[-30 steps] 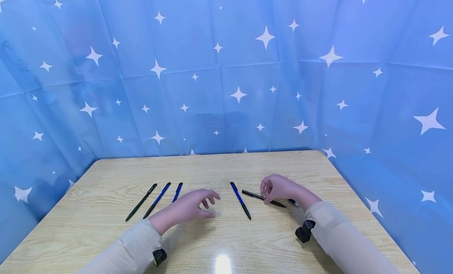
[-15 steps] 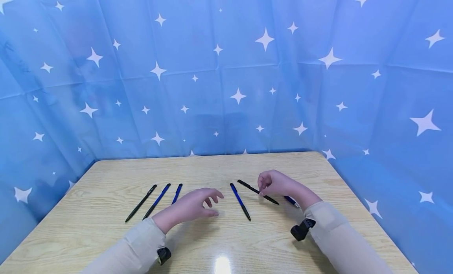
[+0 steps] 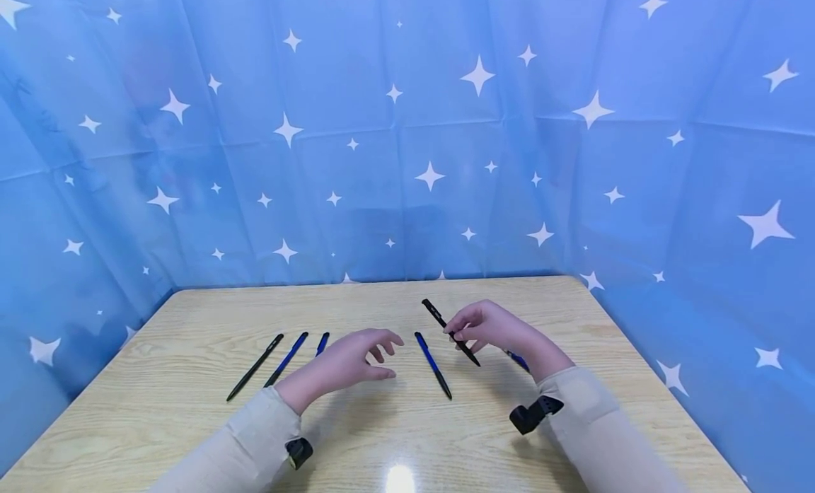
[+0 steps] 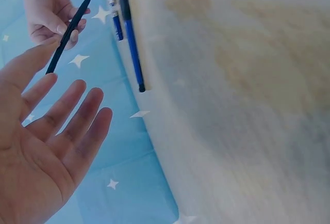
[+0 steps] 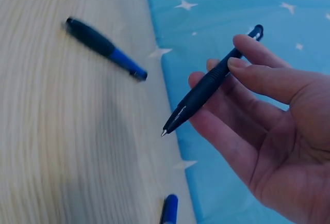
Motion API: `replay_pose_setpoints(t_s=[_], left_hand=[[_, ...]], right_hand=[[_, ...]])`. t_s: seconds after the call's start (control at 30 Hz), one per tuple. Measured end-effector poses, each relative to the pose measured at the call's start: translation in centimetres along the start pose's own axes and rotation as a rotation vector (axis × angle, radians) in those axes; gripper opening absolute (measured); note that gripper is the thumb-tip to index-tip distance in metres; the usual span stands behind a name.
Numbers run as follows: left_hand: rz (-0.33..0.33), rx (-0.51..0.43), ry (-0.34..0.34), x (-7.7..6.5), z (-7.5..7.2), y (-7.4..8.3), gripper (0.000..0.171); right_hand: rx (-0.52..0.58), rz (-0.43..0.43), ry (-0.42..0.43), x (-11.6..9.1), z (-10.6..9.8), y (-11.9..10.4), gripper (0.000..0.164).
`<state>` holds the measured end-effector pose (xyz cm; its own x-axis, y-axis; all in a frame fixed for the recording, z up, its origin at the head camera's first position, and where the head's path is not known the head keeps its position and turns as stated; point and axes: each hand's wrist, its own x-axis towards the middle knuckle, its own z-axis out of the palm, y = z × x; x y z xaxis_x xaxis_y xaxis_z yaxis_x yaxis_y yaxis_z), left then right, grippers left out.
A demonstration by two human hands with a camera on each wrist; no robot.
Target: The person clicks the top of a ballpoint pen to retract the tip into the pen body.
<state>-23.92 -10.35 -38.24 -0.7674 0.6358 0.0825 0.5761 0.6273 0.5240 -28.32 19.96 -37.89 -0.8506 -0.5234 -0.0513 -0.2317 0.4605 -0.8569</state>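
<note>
My right hand (image 3: 493,329) pinches a black pen (image 3: 433,310) between thumb and fingers, held tilted above the table. In the right wrist view the black pen (image 5: 203,90) shows its metal tip pointing down and left. My left hand (image 3: 344,366) hovers over the table with fingers spread and loosely bent; its palm (image 4: 41,177) holds nothing. Between the hands lies a blue pen (image 3: 433,364) with a black grip. Another blue pen (image 3: 518,360) is partly hidden behind my right wrist.
Left of my left hand lie a black pen (image 3: 255,367) and a blue pen (image 3: 286,358), roughly parallel. A further blue pen (image 3: 322,343) is partly covered by the left hand. The wooden table (image 3: 159,422) meets a blue star-patterned curtain (image 3: 356,217) at its back and sides.
My right hand has lifted the black pen off the table, moving up and left while the pen turns steeper. The left hand has shifted slightly right and up.
</note>
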Motion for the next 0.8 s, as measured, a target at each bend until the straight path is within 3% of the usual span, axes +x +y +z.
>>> replay_pose_setpoints(t_s=[0.47,0.8], left_hand=[[0.004,-0.095,0.14,1.4,-3.2,1.2,0.05],[0.003,-0.256,0.283,2.1,-3.8,2.3,0.053]], right_hand=[[0.187,-0.105,0.032,0.8,2.1,-1.4,0.018],[0.281,-0.184,0.068,1.5,4.0,-2.5,0.019]])
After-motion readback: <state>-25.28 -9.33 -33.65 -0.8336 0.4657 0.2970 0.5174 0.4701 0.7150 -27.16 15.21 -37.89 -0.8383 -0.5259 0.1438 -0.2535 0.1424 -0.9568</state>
